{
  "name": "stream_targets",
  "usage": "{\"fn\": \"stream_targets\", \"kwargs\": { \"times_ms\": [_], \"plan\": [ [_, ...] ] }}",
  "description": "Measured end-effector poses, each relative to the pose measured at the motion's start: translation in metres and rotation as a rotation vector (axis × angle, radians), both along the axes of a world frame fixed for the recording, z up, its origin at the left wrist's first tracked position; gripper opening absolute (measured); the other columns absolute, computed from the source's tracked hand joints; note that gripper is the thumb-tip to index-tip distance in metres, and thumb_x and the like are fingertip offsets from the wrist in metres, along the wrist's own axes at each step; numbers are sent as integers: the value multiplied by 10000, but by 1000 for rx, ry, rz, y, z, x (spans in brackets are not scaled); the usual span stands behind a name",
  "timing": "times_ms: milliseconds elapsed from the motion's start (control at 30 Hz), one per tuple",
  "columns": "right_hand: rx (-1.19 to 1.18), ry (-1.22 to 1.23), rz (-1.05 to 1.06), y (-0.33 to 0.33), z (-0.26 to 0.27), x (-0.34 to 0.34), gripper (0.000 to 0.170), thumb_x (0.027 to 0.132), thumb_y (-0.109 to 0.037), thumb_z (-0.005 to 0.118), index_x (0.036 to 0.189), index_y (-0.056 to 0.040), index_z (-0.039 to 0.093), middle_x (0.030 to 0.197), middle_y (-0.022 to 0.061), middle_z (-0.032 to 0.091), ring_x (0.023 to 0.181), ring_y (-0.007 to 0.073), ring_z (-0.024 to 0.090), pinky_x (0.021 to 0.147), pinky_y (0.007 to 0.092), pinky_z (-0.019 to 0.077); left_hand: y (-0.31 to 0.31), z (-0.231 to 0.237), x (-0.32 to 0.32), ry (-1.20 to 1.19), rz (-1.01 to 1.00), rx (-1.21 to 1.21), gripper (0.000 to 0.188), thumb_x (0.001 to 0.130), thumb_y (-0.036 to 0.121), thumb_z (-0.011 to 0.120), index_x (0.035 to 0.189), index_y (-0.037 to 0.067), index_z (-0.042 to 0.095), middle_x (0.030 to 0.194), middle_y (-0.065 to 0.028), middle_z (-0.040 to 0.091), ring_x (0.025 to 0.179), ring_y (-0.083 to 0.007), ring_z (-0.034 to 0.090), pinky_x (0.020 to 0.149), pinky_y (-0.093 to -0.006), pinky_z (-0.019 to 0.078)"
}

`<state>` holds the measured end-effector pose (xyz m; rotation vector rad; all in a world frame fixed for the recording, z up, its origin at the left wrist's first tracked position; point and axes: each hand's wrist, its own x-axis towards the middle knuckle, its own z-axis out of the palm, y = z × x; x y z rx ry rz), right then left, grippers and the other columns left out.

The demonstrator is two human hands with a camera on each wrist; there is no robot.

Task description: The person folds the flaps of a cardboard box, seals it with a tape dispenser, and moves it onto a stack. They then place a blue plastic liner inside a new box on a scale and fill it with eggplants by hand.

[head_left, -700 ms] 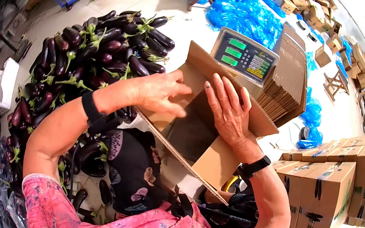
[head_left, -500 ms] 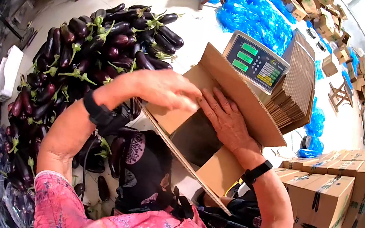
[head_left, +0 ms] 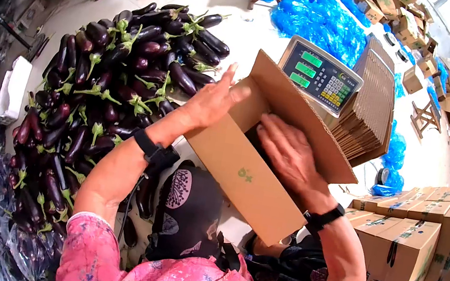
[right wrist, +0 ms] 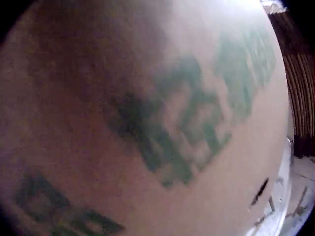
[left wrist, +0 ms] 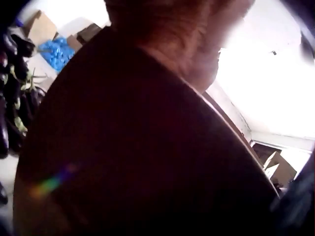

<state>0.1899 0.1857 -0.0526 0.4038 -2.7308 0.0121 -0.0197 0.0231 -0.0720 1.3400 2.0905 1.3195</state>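
A cardboard box [head_left: 249, 174] stands in front of the person's lap, its far flap [head_left: 299, 117] raised and its near flap, with a small green mark, lying inward over the opening. At the box's left corner is my left hand [head_left: 207, 103], fingers extended, the wrist close to the near flap's end. My right hand [head_left: 287, 153] reaches between the two long flaps, its fingers nearly straight and pointing into the opening. In the left wrist view a dark cardboard panel [left wrist: 138, 132] fills most of the picture below the hand. Green print covers the panel [right wrist: 206, 157] in the right wrist view.
A big heap of eggplants [head_left: 112, 70] lies on the floor to the left. Behind the box stand a digital scale display [head_left: 320, 76] and a stack of flattened cartons [head_left: 370, 99]. Taped boxes [head_left: 399, 250] are piled at right; blue plastic film [head_left: 320, 23] spreads beyond.
The near flap has swung inward from its spread position. My left hand has moved from over the opening to the left corner; my right hand has shifted slightly down into the gap.
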Motion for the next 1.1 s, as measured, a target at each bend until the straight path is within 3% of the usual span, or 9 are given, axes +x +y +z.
{"fn": "stream_targets", "kwargs": {
  "times_ms": [133, 233, 300, 333, 400, 433, 667, 967, 1100],
  "plan": [
    [108, 326, -388, 12, 70, 21, 451, 834, -168, 680, 1250, -20, 588, 1335, 201, 551, 1187, 359, 571, 928, 410, 488, -1, 2, -5, -104, 12, -233, 893, 950, 667, 345, 1520, 1, 172, 1383, -347, 445, 1310, -463, 426, 1085, -435, 345],
    [-430, -633, -942, 1, 97, 17, 520, 855, -319, 699, 1238, 4, 559, 1259, 254, 577, 1113, 410, 593, 880, 448, 498, 2, -16, -10, -23, 26, -139, 774, 994, 584, 335, 1499, 7, 232, 1420, -319, 414, 1301, -472, 424, 1073, -444, 359],
    [-405, -453, -682, -22, 74, 33, 674, 863, -469, 674, 1289, 21, 495, 1228, 311, 561, 1112, 455, 567, 894, 494, 468, 7, -36, -18, 139, 34, 10, 652, 1032, 496, 332, 1423, -24, 370, 1451, -251, 426, 1265, -426, 493, 1069, -422, 383],
    [-364, -273, -492, -29, 47, 45, 732, 871, -511, 651, 1336, 24, 467, 1288, 323, 526, 1185, 455, 533, 941, 500, 440, 16, -31, -11, -798, 52, 176, 590, 1053, 447, 311, 1349, -42, 459, 1452, -194, 451, 1280, -326, 499, 1084, -372, 376],
    [-154, -217, -482, -59, 26, 56, 816, 879, -553, 606, 1415, 26, 399, 1437, 323, 390, 1346, 441, 391, 1058, 499, 333, -3, 11, 0, -1137, 208, -26, 575, 1071, 409, 271, 1379, -44, 445, 1460, -147, 446, 1323, -238, 439, 1121, -323, 320],
    [-271, -304, -494, -60, 25, 56, 856, 885, -582, 558, 1464, 12, 347, 1530, 297, 263, 1437, 421, 244, 1123, 504, 221, -6, 6, -6, -957, 141, -3, 565, 1067, 415, 288, 1409, -15, 418, 1440, -151, 468, 1297, -223, 461, 1106, -320, 335],
    [-257, -149, -500, -65, -6, 53, 766, 892, -555, 553, 1459, -66, 391, 1518, 190, 350, 1398, 405, 317, 1096, 524, 289, 25, 9, -31, 47, -302, -252, 521, 1028, 250, 380, 1486, 10, 318, 1531, -143, 340, 1402, -221, 310, 1157, -326, 228],
    [-648, -31, -397, -80, 58, 128, 403, 871, -248, 658, 1186, -13, 569, 1203, 164, 605, 1108, 342, 589, 895, 429, 478, 36, 14, -13, 180, -162, -321, 505, 1018, 329, 411, 1461, 89, 385, 1384, -198, 522, 1269, -321, 512, 1047, -340, 377],
    [-966, 491, -514, -91, 100, 217, 196, 866, -107, 670, 1036, -30, 611, 865, 154, 625, 796, 339, 643, 662, 412, 509, 47, -2, -40, 460, -139, -350, 536, 1027, 364, 416, 1430, 11, 430, 1457, -164, 464, 1351, -293, 431, 1098, -336, 323]
  ]
}}
